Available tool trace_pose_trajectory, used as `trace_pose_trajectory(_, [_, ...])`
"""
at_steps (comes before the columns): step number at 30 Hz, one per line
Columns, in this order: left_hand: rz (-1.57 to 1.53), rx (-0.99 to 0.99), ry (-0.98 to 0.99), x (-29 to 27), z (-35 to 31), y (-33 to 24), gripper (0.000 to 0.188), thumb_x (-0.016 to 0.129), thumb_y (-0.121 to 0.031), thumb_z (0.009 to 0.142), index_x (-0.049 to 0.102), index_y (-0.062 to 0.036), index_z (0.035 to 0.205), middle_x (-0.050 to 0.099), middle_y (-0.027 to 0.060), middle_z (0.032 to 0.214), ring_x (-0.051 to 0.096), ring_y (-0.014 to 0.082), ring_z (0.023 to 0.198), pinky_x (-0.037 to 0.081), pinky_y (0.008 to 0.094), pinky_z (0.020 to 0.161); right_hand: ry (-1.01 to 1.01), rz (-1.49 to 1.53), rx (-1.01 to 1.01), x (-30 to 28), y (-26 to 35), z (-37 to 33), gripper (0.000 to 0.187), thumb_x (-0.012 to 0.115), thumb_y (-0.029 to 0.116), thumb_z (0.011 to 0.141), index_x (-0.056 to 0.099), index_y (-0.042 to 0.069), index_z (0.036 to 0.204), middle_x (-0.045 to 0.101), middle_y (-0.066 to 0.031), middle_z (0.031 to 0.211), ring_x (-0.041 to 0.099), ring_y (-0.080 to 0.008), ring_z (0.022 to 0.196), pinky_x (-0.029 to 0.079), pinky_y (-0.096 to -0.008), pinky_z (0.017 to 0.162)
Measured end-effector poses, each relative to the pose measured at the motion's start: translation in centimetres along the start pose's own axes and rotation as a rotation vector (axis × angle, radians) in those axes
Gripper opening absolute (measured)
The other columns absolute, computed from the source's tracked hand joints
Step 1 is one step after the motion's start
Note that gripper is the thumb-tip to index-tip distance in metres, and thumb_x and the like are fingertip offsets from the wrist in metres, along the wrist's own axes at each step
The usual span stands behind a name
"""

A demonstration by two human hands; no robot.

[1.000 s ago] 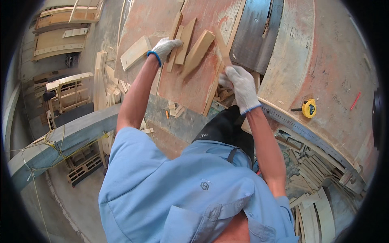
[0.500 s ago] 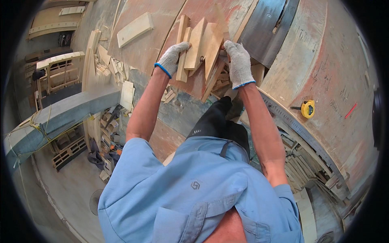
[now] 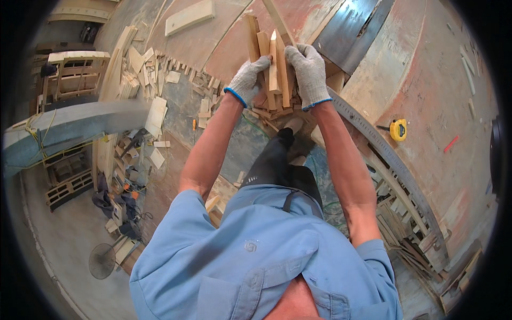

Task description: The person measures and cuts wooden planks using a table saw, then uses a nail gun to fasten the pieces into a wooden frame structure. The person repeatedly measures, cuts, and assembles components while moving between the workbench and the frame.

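Several cut wooden pieces (image 3: 274,66) stand bunched between my two gloved hands, held up in front of me near the bench edge. My left hand (image 3: 248,80), in a grey-white knit glove with a blue cuff, grips the bunch from its left side, thumb across the pieces. On the right side my right hand (image 3: 309,72), in a matching glove, is closed around the outer pieces, and a long thin strip of wood (image 3: 278,20) rises from beside its fingers. The parts of the pieces behind the gloves are hidden.
On the bench to the right lie a yellow tape measure (image 3: 398,129) and a red pencil-like stick (image 3: 451,144). A long metal ruler (image 3: 368,130) follows the bench edge. A pale board (image 3: 189,17) lies far left. Wood offcuts (image 3: 154,69) litter the floor; a grey beam (image 3: 80,122) stands left.
The wooden pieces have been turned from broad faces to narrow edges and drawn closer together. My hands have come nearer each other, the left one moving right. The whole view has shifted slightly.
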State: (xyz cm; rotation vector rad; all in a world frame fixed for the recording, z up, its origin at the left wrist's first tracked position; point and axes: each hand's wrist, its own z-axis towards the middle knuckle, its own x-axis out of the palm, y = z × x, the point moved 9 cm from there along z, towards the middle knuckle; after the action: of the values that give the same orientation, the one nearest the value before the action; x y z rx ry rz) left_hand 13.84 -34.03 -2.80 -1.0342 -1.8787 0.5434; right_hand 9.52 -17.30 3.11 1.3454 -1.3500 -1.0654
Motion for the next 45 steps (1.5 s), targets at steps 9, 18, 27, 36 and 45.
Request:
trace_pose_trajectory(9, [-0.447,0.161,0.141,-1.6,-13.6,5.9,0.055,0.068,-0.033,0.097,0.051,-0.0037,0.141,0.064,0.0126,0.132,0.062,0.0306,0.121,0.049,0.0471,0.107,0.28,0.178,0.105,1.9,1.5,-13.3,0.031,0.065,0.026,0.096,0.068,-0.001,0.111,0.068,-0.0028,0.092,0.058,-0.0093,0.083,0.047,-0.0251,0.078])
trace_pose_trajectory(18, [-0.464,0.29,-0.085,-9.4,-24.9,11.7,0.073,0.067,-0.047,0.096,0.043,-0.0031,0.149,0.062,0.0198,0.135,0.066,0.0345,0.117,0.057,0.0492,0.097,0.52,0.7,0.661,5.3,-3.6,-23.0,0.038,0.061,0.033,0.102,0.064,-0.001,0.118,0.069,-0.0115,0.096,0.064,-0.0185,0.081,0.055,-0.0351,0.078])
trace_pose_trajectory(27, [-0.48,0.324,-0.11,-13.4,-29.8,11.7,0.083,0.064,-0.053,0.094,0.038,0.0031,0.149,0.058,0.024,0.138,0.066,0.0405,0.115,0.058,0.0473,0.094,0.474,0.125,0.789,1.4,-12.2,-22.0,0.047,0.061,0.042,0.101,0.058,0.003,0.128,0.067,-0.0098,0.103,0.066,-0.0178,0.083,0.06,-0.0419,0.077])
trace_pose_trajectory(36, [-0.578,0.224,-0.046,-14.4,-30.2,12.0,0.093,0.068,-0.058,0.09,0.035,0.0051,0.15,0.055,0.0241,0.141,0.066,0.0388,0.116,0.059,0.047,0.095,0.159,-0.218,0.434,-8.5,-6.0,-19.3,0.032,0.065,0.029,0.099,0.069,0.0,0.112,0.068,-0.0044,0.094,0.066,-0.0132,0.08,0.057,-0.0303,0.074])
trace_pose_trajectory(45, [-0.628,0.112,-0.066,-14.0,-32.1,16.0,0.065,0.067,-0.04,0.096,0.05,0.0052,0.139,0.064,0.0246,0.129,0.068,0.036,0.114,0.057,0.047,0.097,0.338,-0.088,0.814,-3.1,-15.3,-29.7,0.027,0.06,0.025,0.1,0.065,-0.001,0.107,0.066,-0.0078,0.095,0.066,-0.0152,0.076,0.056,-0.0285,0.064])
